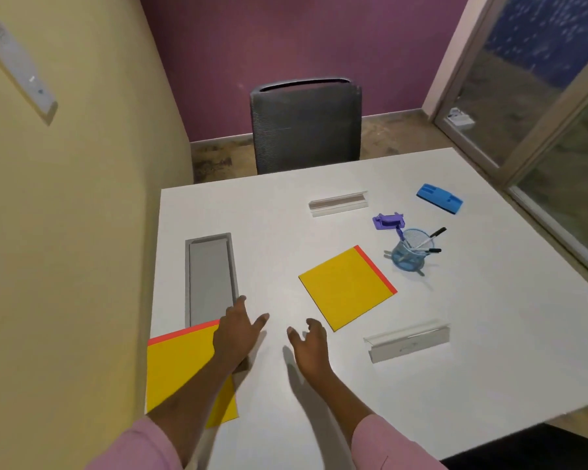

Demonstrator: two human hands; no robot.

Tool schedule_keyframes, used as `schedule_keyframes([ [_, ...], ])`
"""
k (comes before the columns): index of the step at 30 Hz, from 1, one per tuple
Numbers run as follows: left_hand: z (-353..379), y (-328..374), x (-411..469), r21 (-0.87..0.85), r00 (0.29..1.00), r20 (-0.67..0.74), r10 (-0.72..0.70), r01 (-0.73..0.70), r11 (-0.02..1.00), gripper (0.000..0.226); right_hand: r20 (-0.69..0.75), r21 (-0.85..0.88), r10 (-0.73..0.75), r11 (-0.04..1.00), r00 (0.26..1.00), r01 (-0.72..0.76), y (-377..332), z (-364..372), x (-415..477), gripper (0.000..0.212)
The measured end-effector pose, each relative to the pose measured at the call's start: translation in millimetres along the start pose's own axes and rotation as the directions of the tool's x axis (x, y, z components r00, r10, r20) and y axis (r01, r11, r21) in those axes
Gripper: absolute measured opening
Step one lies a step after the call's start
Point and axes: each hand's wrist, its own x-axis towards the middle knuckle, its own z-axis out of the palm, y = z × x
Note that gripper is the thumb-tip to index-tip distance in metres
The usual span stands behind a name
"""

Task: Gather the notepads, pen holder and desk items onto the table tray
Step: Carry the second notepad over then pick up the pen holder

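worktop: a white square surface was seen, with a grey chair pushed in at its far side.
tray: a long grey recessed tray was set near the left edge, with nothing lying fully inside it.
near notepad: a yellow pad with a red binding strip was found at the near left corner, its red edge overlapping the tray's near end.
second notepad: a matching pad was lying flat and skewed at mid-worktop, well apart from the tray.
pen holder: a blue mesh cup with several pens was stood to the right of the second notepad.
other desk items: a purple item, a blue item and two pale channel-shaped strips were scattered over the right half.
left hand: it was laid at the near notepad's right corner, fingers spread and nothing gripped (contact with the pad could not be confirmed).
right hand: it was held just above the bare worktop, fingers loosely curled apart, nothing held.
step judged: the near notepad was probably to be moved first.
how to do it well: the pad's free edge would best be pinched, lifted clear of the rim, turned to match the tray's length and lowered flat, with room left for the rest.
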Motion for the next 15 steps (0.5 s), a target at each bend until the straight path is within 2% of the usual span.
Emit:
schedule_keyframes([
  [4,41.6,73.3,40.5,0.010,0.985,0.107,0.136,-0.138,0.990,0.077,-0.178,0.129,0.110,0.988,0.978,-0.088,4.5,-64.2,54.4,0.063],
  [7,50.1,101.5,58.7,0.024,0.970,0.128,0.205,-0.210,0.977,0.077,-0.244,0.195,0.173,0.973,0.954,-0.127,2.1,-89.9,76.8,0.067],
  [11,59.9,123.3,81.5,0.054,0.954,0.150,0.259,-0.270,0.961,0.075,-0.321,0.229,0.219,0.962,0.921,-0.149,-2.3,-109.7,96.4,0.072],
  [15,89.6,150.9,108.6,0.155,0.945,0.163,0.284,-0.309,0.938,0.075,-0.398,0.232,0.360,0.929,0.844,-0.288,5.6,-128.4,135.7,0.071],
])
